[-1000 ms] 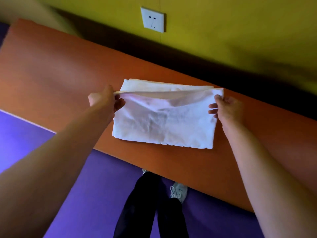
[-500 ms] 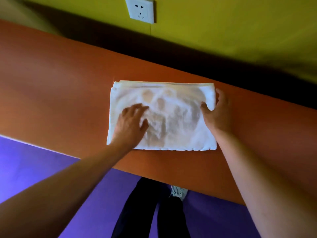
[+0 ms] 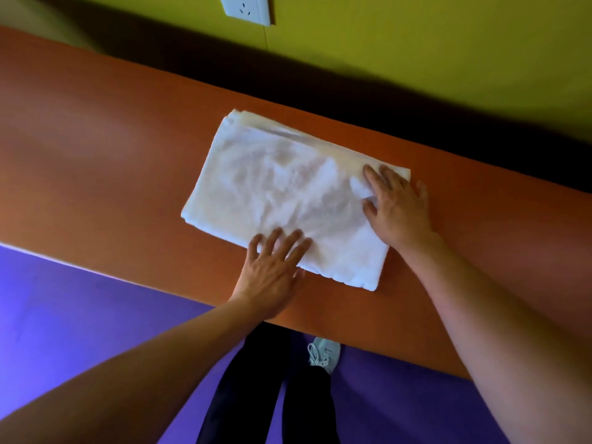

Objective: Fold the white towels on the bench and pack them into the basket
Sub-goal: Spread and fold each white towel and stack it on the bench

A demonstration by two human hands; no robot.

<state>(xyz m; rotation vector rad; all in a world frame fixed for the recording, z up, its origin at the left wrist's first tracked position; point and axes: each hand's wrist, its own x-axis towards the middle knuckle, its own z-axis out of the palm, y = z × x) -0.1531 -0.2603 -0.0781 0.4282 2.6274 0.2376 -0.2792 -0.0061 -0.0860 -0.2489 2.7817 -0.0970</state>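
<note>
Towel [image 3: 288,200]: top flap, held up by both hands 1.0 s ago, now laid flat; fold closed, lies skewed vs. before. Left hand [image 3: 272,267]: pinch on left edge released, palm put flat on mid towel, since slid back to near edge, fingers spread. Right hand [image 3: 397,206]: corner grip released, now pressed flat on towel's right end.

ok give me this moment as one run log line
stage: smoothing fold | white towel: folded, flat on bench | left hand: open, pressing near edge | right hand: open, pressing right end | basket: not visible
</note>
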